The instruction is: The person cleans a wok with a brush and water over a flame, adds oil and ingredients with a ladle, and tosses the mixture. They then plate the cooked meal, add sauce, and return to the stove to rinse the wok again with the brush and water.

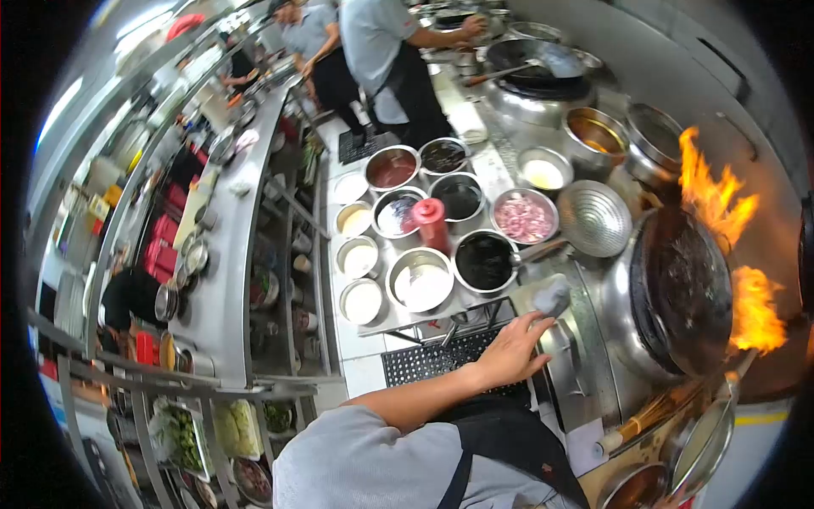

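Observation:
My left hand [511, 352] reaches over the counter edge with its fingers apart and nothing in them. Just beyond its fingertips lies a crumpled grey cloth [553, 295]. At the bottom right, only a small part of my right hand [674, 500] shows, by a round strainer [705, 445] and a metal pot [636, 488]; its fingers are mostly hidden. To the right, a dark wok [685, 288] sits on a steel burner, with tall flames [757, 310] along its far side. A perforated skimmer [595, 219] rests between the wok and a bowl of chopped red onion [525, 215].
A steel cart [381, 318] carries several pots of sauces and powders and a red squeeze bottle [432, 227]. A bamboo brush [632, 433] lies below the wok. Two co-workers [381, 51] stand farther back. A long steel counter [229, 246] runs along the left.

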Demonstrator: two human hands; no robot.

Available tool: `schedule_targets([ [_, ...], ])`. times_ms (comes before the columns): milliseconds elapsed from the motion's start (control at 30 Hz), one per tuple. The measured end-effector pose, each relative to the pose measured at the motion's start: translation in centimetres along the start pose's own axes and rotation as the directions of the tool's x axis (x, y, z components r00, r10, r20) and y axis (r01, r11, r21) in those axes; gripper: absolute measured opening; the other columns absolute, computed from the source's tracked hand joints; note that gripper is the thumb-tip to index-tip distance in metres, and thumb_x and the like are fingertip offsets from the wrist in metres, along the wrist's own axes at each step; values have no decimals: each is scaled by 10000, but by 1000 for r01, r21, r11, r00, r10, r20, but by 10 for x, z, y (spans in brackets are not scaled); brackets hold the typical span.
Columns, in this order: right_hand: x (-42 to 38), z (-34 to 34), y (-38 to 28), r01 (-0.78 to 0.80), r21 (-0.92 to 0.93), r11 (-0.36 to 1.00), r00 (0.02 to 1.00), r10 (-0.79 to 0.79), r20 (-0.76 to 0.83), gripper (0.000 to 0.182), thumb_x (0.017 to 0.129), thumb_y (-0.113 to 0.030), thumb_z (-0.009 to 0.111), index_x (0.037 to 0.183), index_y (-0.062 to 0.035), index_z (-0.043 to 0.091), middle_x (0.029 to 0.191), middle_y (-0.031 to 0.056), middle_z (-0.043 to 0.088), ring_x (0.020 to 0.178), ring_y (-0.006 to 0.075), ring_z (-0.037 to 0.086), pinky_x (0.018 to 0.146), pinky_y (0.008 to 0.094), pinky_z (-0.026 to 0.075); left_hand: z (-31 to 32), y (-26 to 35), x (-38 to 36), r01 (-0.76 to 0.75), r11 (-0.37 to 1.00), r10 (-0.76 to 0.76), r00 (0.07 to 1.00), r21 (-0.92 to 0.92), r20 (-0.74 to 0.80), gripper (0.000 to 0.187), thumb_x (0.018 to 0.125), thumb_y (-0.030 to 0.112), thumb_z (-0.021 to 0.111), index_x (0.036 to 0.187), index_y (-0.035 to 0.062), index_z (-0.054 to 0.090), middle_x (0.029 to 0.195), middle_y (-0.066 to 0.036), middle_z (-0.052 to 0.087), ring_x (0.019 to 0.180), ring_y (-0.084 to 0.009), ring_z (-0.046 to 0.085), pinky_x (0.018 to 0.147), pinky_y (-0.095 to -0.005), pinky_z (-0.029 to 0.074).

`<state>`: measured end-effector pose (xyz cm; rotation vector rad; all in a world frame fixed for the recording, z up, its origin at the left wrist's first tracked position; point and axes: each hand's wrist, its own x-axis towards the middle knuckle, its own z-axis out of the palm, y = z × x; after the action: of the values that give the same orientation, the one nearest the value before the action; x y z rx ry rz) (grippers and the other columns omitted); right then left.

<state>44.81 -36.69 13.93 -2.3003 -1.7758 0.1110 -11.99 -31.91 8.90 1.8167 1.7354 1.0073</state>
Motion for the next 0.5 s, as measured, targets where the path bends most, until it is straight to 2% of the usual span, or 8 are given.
schedule_targets([
  [67, 9, 5, -31, 33, 13, 999, 997, -33, 67, 596, 879, -324, 640, 1413, -95, 509, 1462, 211, 465, 1222, 395, 525, 1020, 464, 420, -22, -13, -27, 92, 996, -91, 995, 21, -34, 672, 823, 221, 749, 1395, 32, 451, 1386, -228, 451, 1252, -420, 476, 1061, -469, 406],
  [233, 1, 57, -126, 183, 114, 976, 918, -212, 334, 653, 854, -483, 722, 1380, -131, 558, 1483, 239, 429, 1221, 456, 500, 1033, 512, 409, -49, -45, -89, 139, 990, -137, 978, 4, -161, 653, 807, 208, 763, 1363, 9, 484, 1375, -235, 468, 1237, -422, 491, 1053, -465, 415],
  [367, -26, 95, -201, 343, 219, 913, 777, -407, 480, 621, 864, -456, 707, 1363, -117, 562, 1427, 224, 458, 1174, 426, 513, 1003, 491, 419, -64, -54, -120, 203, 976, -213, 958, -74, -194, 637, 818, 190, 752, 1358, -3, 473, 1385, -243, 455, 1237, -424, 488, 1048, -466, 417],
  [500, -19, 106, -229, 402, 218, 889, 720, -454, 525, 589, 873, -429, 693, 1347, -102, 566, 1370, 210, 487, 1127, 396, 526, 973, 471, 430, -72, -73, -142, 226, 969, -242, 946, -96, -216, 634, 804, 165, 751, 1352, 4, 475, 1362, -221, 462, 1218, -399, 497, 1025, -452, 427],
])
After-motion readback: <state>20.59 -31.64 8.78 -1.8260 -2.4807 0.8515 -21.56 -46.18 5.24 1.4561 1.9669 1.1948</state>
